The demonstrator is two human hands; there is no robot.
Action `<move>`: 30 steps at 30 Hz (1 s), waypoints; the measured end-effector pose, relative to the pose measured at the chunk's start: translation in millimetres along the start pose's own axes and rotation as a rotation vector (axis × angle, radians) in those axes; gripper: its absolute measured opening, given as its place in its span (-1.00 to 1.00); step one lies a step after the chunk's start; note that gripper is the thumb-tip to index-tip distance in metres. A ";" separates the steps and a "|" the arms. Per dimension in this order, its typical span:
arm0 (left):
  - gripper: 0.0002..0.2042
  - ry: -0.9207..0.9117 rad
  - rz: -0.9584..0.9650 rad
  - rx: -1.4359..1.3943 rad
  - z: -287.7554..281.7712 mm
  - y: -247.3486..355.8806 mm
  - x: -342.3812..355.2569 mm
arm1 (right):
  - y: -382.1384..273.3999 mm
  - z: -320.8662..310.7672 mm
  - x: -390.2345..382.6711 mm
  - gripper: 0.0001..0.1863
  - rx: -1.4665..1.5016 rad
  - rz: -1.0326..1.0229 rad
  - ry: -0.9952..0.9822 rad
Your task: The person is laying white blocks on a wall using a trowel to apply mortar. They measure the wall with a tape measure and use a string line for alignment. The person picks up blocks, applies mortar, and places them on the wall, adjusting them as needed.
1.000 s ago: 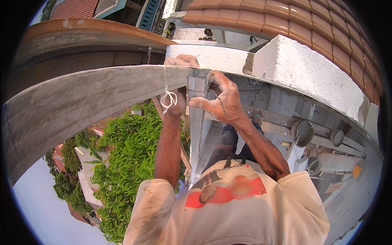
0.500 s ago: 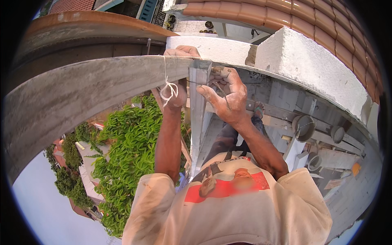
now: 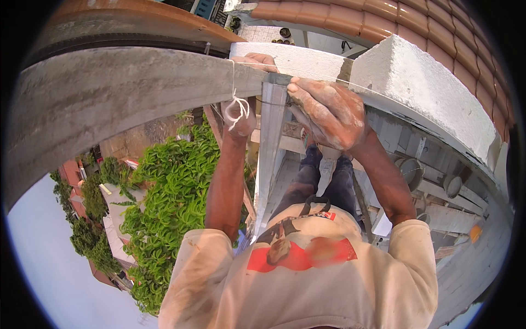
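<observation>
Left hand grips long, rough grey beam, white knotted string hanging in front. Right hand, fingers bent, at top edge of silvery angular metal post between hands, grip unclear; coarse white block stands beyond.

The upright grey rectangular metal bar is the landmark. The long grey flat-faced beam extends left from its upper end. The knotted white string hangs left of the bar.

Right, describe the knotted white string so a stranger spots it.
Find the long grey beam sweeping in from the left. Near its right end, just left of the pale metal post, hangs the knotted white string. Unlike those grey neighbours, it dangles in loose loops.
</observation>
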State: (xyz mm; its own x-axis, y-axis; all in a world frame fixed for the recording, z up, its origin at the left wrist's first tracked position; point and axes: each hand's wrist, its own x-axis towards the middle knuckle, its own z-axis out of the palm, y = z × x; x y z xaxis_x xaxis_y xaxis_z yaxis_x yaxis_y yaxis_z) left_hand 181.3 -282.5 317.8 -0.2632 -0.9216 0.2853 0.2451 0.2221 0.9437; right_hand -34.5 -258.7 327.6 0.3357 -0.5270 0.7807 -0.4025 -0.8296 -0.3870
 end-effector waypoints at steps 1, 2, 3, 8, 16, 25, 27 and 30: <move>-0.42 -0.025 0.007 0.012 -2.5 -0.3 0.2 | 1.4 -1.8 1.4 -0.40 -0.003 -0.013 -0.015; -0.40 -0.006 0.011 0.036 -2.4 0.4 -0.7 | 2.3 -3.1 2.8 -0.41 -0.006 -0.025 -0.029; -0.39 0.013 0.015 0.060 -0.5 1.1 -1.2 | 3.1 -3.6 3.8 -0.41 -0.009 -0.038 -0.043; -0.37 0.025 0.057 0.172 -1.0 0.3 -4.1 | 11.2 -4.8 9.5 -0.40 0.007 -0.113 -0.057; -0.36 0.009 0.079 0.127 2.0 3.1 -0.3 | 9.5 -0.3 10.8 -0.43 -0.019 -0.114 -0.039; -0.33 0.031 0.049 0.090 0.5 1.4 -1.6 | -28.2 7.4 8.7 -0.57 0.167 0.400 0.149; -0.34 0.037 0.044 0.060 2.6 -0.8 -1.5 | -46.2 19.3 4.5 -0.52 0.393 0.748 0.316; -0.37 -0.022 0.024 0.068 2.6 6.5 -0.1 | -55.4 28.3 6.1 -0.39 0.464 0.943 0.055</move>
State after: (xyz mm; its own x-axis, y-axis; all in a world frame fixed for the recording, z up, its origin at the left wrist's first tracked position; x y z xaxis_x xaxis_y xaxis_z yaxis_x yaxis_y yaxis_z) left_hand 180.5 -280.2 324.3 -0.2787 -0.9086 0.3111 0.1875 0.2662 0.9455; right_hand 13.9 -221.2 339.9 0.0121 -0.9965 0.0825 -0.1109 -0.0833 -0.9903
